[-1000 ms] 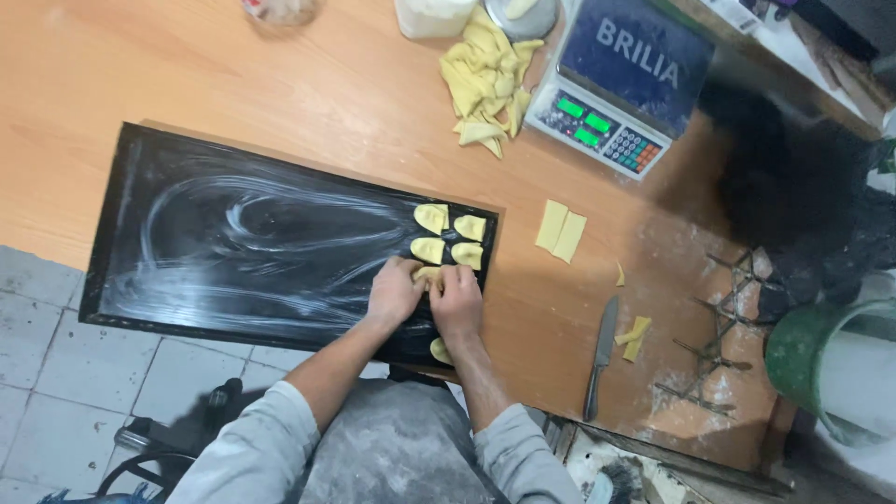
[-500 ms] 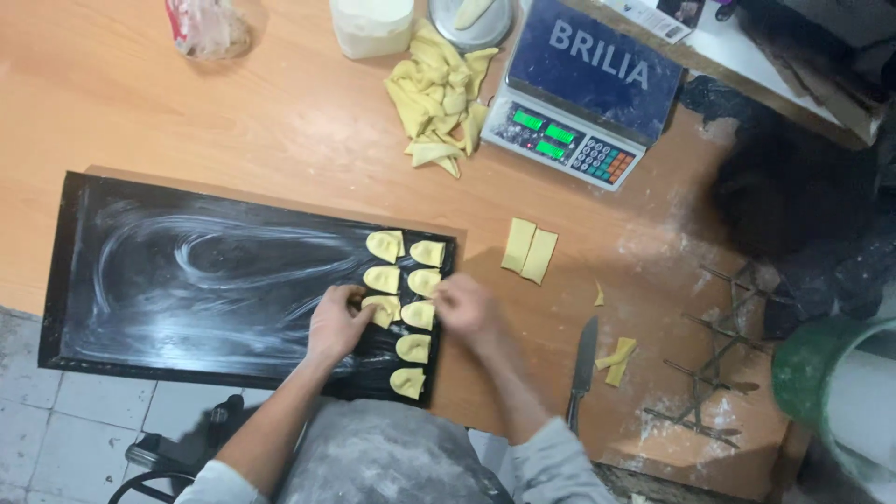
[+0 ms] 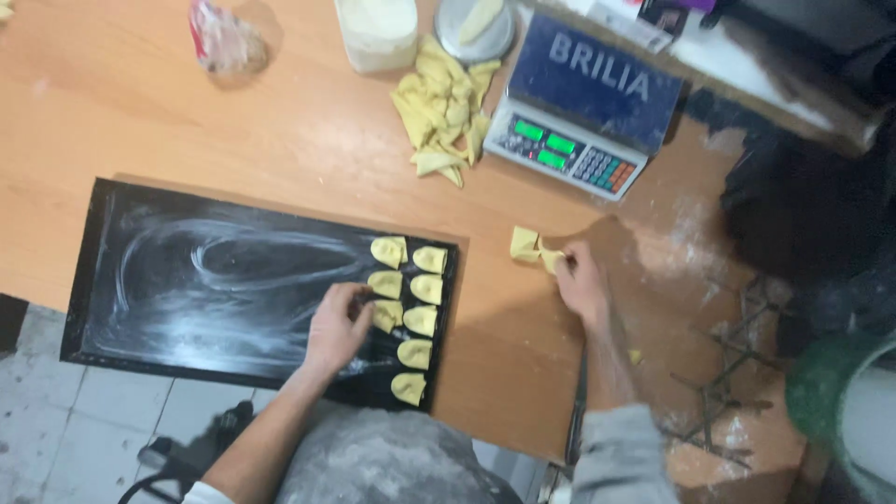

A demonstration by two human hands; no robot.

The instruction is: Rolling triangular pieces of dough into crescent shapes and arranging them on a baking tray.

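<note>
A black floured baking tray (image 3: 187,280) lies on the wooden table, with several folded yellow dough pieces (image 3: 420,289) in two columns at its right end. My left hand (image 3: 338,322) rests on the tray, fingers touching a dough piece (image 3: 385,315) in the left column. My right hand (image 3: 581,280) has reached right of the tray and touches two flat yellow dough pieces (image 3: 530,246) lying on the table. Whether it grips one I cannot tell.
A digital scale (image 3: 579,117) stands at the back right. A heap of yellow dough scraps (image 3: 446,107) lies beside it, with a white container (image 3: 378,33), a metal bowl (image 3: 476,28) and a plastic bag (image 3: 224,39) behind. A knife (image 3: 574,411) lies by my right forearm. A green bucket (image 3: 845,411) stands at right.
My right hand left the tray and reached right to the two dough pieces on the table. My left hand stayed on the tray. More dough pieces sit on the tray than before.
</note>
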